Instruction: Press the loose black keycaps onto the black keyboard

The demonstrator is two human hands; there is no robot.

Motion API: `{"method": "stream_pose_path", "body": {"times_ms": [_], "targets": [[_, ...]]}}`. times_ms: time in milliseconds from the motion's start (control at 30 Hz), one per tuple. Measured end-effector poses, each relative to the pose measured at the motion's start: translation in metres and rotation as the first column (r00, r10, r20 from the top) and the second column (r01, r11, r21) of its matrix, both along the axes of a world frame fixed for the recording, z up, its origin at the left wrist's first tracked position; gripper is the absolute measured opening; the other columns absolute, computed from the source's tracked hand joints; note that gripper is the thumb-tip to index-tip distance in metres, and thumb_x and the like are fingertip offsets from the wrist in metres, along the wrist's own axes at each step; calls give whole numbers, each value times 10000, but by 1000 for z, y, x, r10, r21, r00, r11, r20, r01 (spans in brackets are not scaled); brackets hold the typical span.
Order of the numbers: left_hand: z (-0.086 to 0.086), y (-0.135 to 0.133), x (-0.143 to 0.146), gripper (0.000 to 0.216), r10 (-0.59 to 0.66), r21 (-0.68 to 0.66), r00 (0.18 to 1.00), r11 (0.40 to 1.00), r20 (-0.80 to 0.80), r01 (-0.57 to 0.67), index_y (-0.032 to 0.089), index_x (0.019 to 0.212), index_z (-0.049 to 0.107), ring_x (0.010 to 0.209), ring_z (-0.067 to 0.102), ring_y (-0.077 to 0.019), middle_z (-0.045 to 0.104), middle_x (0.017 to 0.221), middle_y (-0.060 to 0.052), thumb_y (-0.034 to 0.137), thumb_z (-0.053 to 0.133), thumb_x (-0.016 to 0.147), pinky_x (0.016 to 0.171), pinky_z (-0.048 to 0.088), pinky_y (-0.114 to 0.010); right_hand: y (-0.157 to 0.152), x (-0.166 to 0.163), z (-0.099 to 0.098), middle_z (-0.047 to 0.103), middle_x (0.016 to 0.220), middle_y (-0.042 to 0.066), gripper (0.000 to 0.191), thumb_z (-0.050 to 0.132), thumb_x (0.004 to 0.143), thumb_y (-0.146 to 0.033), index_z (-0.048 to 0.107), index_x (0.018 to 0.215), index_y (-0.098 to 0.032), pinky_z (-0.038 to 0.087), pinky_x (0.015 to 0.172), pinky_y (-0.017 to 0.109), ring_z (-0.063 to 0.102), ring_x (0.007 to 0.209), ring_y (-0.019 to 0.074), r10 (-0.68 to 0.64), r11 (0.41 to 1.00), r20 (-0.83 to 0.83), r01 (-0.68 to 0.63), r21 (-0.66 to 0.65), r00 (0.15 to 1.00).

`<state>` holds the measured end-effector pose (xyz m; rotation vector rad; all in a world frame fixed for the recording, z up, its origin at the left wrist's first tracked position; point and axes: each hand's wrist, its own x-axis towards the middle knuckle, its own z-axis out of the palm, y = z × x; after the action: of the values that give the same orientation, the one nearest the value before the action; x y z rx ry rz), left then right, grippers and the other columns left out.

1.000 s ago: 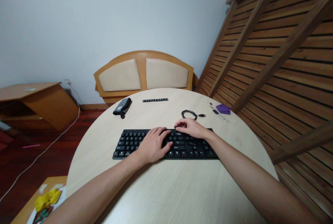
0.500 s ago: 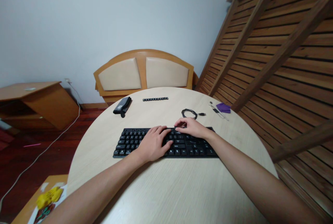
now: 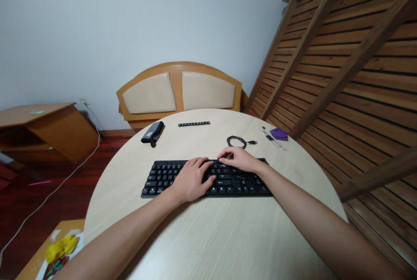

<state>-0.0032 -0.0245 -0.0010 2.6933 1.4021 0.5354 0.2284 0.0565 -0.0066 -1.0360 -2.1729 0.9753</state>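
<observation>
A black keyboard (image 3: 224, 183) lies across the round table in front of me. My left hand (image 3: 193, 179) rests flat on its middle with fingers spread and thumb apart, holding nothing. At the keyboard's top edge, right of the left hand, my right hand (image 3: 237, 159) has thumb and forefinger brought together in a pinch. Whatever is between those fingertips is too small and dark to make out. Just behind the right hand sits a coiled black USB cable (image 3: 237, 142). Toward the far side of the table is a row of black keycaps (image 3: 194, 124).
On the round table (image 3: 208, 236) are a black pouch (image 3: 153, 133) at left, and a purple cloth (image 3: 279, 134) with a thin tool (image 3: 273, 139) at right. A wooden headboard (image 3: 178, 81) stands behind; a slatted wooden panel (image 3: 342, 67) leans at right.
The right thumb and forefinger have shifted very slightly at the keyboard's top edge. The left hand stays in place, and the view has moved a little.
</observation>
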Motion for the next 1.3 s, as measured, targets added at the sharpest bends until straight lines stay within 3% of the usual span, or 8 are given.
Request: {"method": "stream_pose_path", "body": {"times_ms": [433, 667, 1300], "targets": [[0, 0, 1, 491, 7, -8, 1000, 1000, -16, -7, 171, 1364, 550, 1285, 515, -291, 560, 1403, -126, 461, 482, 974, 1126, 380, -461, 1, 0, -4, 743, 936, 75, 204, 672, 838, -338, 733, 920, -162, 546, 784, 315, 692, 829, 189, 11, 996, -1, -11, 84, 1000], [-1, 0, 0, 492, 5, -4, 1000, 1000, -15, -5, 169, 1362, 549, 1281, 516, -291, 558, 1403, -125, 461, 482, 972, 1114, 389, -462, -2, 1, 2, 734, 920, 63, 145, 664, 865, -288, 742, 903, -172, 512, 778, 292, 674, 838, 179, 15, 953, 116, -50, 300, 993], [-5, 2, -1, 474, -12, 15, 1000, 1000, 10, 11, 177, 1348, 561, 1264, 530, -286, 577, 1374, -122, 450, 488, 967, 1114, 393, -457, -12, -1, 16, 737, 973, 63, 163, 618, 933, -298, 739, 956, -192, 478, 816, 299, 676, 924, 209, -82, 885, 377, -107, 454, 923]]}}
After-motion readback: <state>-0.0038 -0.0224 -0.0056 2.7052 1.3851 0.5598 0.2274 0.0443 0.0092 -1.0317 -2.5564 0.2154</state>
